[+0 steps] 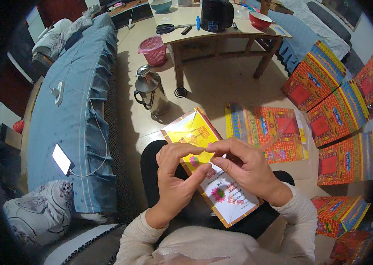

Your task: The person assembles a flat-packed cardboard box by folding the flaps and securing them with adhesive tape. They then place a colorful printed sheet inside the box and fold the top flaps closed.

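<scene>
Fingertips of both hands meet over the middle of a yellow-and-white printed paper packet (210, 176) lying across my lap. My left hand (175, 176) and right hand (243, 165) each pinch narrowly on its top layer, near a pink flower print. I judge this is a folding or tucking step on the packet's flap; the next move calls for a steady pinch and a clean crease without tearing thin paper. The packet's far corner overhangs my knee toward the floor, unsupported. Just beyond lies a flat red-and-orange printed sheet (268, 130), with more stacked packs (327, 95) to the right. A steel kettle (151, 90) stands near on the left, the blue-covered sofa (69, 119) beside it. Open floor lies ahead, before the wooden table (221, 35).
</scene>
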